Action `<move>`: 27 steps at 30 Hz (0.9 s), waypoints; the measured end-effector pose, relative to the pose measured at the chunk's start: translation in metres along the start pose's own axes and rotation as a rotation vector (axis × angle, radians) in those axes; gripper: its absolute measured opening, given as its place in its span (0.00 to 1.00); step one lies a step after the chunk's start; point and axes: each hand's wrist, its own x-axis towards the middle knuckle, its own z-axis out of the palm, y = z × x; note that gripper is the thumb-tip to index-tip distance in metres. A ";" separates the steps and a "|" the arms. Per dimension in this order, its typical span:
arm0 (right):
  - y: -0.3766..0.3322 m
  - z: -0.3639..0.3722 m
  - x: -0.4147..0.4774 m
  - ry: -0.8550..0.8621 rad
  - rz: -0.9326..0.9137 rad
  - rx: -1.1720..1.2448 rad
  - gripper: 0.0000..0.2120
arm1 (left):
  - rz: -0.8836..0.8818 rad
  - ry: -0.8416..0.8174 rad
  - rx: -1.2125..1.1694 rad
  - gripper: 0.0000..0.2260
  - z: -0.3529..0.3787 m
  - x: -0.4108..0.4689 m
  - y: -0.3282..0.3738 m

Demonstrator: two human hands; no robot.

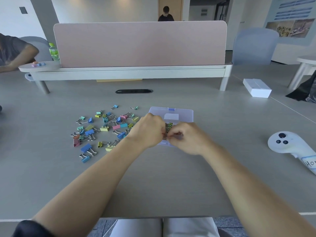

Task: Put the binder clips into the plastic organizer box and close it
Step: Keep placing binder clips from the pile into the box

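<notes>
A clear plastic organizer box (177, 112) lies open on the grey table, its lid flat at the far side with a blue latch. Both hands are over the box's near half and hide most of it. My left hand (147, 130) and my right hand (184, 136) have curled fingers that meet on a row of small binder clips (169, 126) standing in the box. Which hand pinches which clip I cannot tell. Several coloured binder clips (102, 129) lie scattered on the table left of the box.
A white controller (289, 143) lies at the right. A white carton (257, 88) sits at the far right. A pink divider screen (140, 43) closes the table's far side, with a black cable slot (134, 91) before it. Other people sit at the far left and behind the screen.
</notes>
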 end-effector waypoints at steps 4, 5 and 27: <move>-0.003 0.008 0.000 -0.002 -0.047 -0.115 0.09 | 0.035 -0.052 -0.067 0.07 -0.003 0.001 -0.006; -0.004 0.010 -0.001 0.005 -0.051 -0.147 0.09 | 0.054 -0.083 -0.082 0.08 -0.005 0.001 -0.009; -0.013 0.019 -0.003 0.015 -0.101 -0.229 0.19 | -0.561 -0.040 -0.166 0.25 -0.021 -0.015 -0.151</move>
